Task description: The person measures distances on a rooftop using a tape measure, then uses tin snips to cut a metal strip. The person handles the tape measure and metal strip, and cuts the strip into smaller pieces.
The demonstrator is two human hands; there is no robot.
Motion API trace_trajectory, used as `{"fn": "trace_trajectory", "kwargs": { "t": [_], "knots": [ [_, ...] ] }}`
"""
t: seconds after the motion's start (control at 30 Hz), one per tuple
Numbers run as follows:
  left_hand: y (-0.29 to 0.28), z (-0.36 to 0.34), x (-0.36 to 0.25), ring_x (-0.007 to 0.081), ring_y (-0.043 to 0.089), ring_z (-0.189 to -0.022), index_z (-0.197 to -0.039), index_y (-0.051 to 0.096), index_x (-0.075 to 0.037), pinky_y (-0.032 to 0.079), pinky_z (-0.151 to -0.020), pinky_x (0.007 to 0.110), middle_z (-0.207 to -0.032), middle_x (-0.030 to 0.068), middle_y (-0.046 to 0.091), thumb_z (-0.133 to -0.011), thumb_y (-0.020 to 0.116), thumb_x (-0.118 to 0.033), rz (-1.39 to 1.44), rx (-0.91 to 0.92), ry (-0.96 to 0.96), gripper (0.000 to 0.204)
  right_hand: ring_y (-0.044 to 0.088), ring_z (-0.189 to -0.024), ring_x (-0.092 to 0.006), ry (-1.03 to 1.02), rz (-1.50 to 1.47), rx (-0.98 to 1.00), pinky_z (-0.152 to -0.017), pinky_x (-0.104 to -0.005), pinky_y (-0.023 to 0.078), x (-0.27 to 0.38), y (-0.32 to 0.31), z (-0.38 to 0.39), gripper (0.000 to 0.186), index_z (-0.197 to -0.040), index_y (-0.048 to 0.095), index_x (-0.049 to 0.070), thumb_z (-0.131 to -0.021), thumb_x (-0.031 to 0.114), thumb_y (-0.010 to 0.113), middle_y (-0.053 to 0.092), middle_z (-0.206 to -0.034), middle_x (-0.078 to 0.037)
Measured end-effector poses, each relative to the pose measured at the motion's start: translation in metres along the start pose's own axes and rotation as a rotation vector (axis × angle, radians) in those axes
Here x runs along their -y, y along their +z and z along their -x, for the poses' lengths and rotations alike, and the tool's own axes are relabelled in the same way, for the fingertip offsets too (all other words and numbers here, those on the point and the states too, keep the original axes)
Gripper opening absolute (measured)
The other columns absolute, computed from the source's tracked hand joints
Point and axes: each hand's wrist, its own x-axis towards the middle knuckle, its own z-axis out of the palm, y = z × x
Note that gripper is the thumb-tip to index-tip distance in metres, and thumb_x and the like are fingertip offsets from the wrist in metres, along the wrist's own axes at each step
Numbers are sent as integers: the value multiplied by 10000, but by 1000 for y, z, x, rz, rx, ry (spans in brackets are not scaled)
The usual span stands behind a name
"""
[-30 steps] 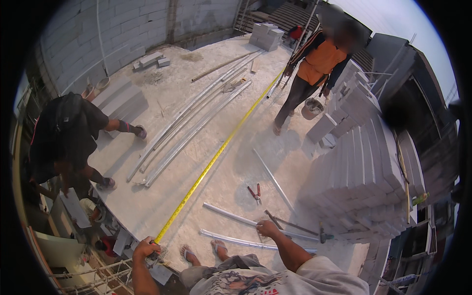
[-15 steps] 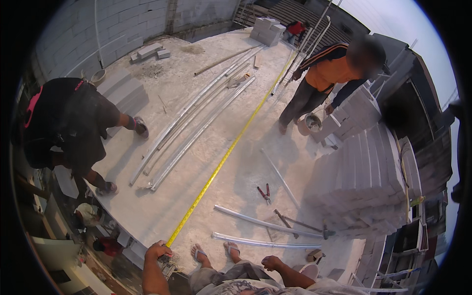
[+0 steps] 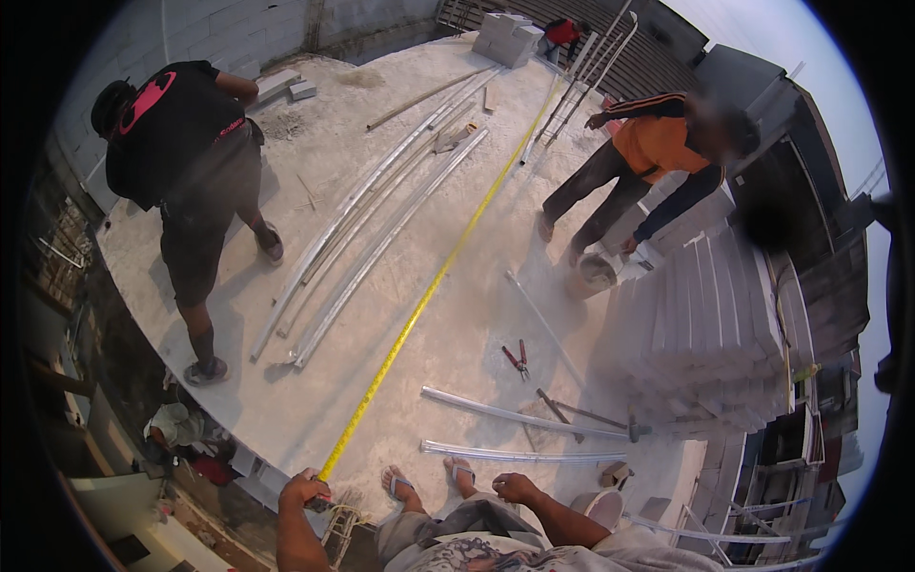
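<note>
My left hand [image 3: 301, 489] is closed round a tape measure [image 3: 321, 499] near the slab's lower edge. From it the yellow blade [image 3: 410, 319] runs out straight across the concrete floor towards the far end, where a person in red [image 3: 562, 34] crouches by stacked blocks. My right hand [image 3: 516, 487] hangs in front of my right knee, fingers curled in, and nothing shows in it. Ahead of my sandalled feet lie two silvery metal channels [image 3: 519, 451]. Red-handled snips [image 3: 516, 359] and a hammer [image 3: 610, 425] rest beyond them.
Long metal profiles [image 3: 367, 243] lie left of the tape. A person in black [image 3: 191, 153] stands near the left edge, which drops to a lower level. At the right, a person in orange [image 3: 653, 148] bends over a bucket [image 3: 593, 275] beside a tall stack of pale blocks [image 3: 696, 324].
The person in black has straightened up from a deep bend. The person in orange has leaned lower, and the bucket now sits lower beside the blocks. My left hand still holds the tape measure.
</note>
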Motion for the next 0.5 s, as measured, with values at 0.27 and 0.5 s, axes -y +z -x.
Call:
{"fn": "trace_trajectory", "kwargs": {
  "t": [0.27, 0.5],
  "knots": [
    [-11, 8, 23, 123, 461, -447, -1231, 515, -66, 343, -409, 306, -685, 30, 619, -660, 839, -182, -11, 52, -117, 666, 669, -951, -342, -133, 191, -14, -868, -419, 518, -17, 38, 2, 380, -1081, 700, 79, -861, 342, 536, 682, -1120, -156],
    [0, 19, 12, 129, 452, -440, -1180, 513, -63, 355, -413, 316, -697, 26, 613, -670, 849, -206, 22, 140, -154, 628, 644, -1009, -360, -125, 128, -46, -886, -428, 514, -9, 47, -10, 373, -1095, 700, 100, -852, 325, 529, 667, -1148, -158]
  ]
}}
